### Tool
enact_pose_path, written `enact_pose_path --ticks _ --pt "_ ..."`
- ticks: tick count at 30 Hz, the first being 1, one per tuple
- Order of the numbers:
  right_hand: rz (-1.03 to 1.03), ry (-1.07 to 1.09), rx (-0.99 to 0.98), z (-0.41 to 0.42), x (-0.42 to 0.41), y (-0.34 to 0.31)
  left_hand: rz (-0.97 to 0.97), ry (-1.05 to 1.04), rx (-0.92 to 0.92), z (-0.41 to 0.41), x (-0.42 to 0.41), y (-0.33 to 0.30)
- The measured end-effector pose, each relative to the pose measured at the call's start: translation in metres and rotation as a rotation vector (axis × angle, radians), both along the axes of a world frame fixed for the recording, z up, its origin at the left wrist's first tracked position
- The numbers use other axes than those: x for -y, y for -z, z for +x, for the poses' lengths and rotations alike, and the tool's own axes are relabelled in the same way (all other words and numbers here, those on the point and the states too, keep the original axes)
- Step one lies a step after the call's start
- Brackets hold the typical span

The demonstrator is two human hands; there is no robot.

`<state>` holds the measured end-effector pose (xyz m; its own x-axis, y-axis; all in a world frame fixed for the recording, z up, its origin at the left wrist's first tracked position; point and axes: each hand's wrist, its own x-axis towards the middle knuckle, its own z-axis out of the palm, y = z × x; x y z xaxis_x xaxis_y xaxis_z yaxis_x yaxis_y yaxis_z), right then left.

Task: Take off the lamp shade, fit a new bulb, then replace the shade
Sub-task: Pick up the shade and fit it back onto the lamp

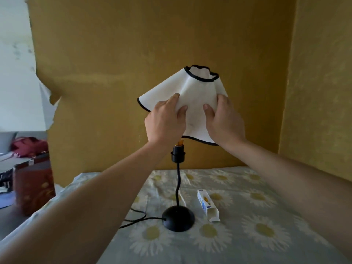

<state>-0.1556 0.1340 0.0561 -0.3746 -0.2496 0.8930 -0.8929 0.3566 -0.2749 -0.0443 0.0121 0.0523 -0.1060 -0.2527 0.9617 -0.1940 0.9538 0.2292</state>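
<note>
2 hands, left (165,121) and right (224,121), gripping white shade (196,88) above lamp (178,187), bulb box (207,204) (print unreadable)

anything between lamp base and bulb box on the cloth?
Nothing: in the head view, only bare daisy-print cloth separates the lamp base from the bulb box.

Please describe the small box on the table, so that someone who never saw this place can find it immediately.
Start at the table covered with a daisy-print cloth, and find the black lamp base near its middle. Just right of that base lies a small white and blue box, one end flap open. It is the only box on the cloth.
</note>
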Motion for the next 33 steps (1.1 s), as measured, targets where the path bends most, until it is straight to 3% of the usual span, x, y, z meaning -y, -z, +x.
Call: enact_pose_path --ticks 11,33 --pt "0.062 -0.069 0.019 0.009 0.023 -0.002 0.024 -0.013 -0.035 0.016 0.015 0.01" --pt "0.209 0.0 0.008 -0.003 0.033 0.019 0.103 -0.055 0.016 0.013 0.022 0.041"
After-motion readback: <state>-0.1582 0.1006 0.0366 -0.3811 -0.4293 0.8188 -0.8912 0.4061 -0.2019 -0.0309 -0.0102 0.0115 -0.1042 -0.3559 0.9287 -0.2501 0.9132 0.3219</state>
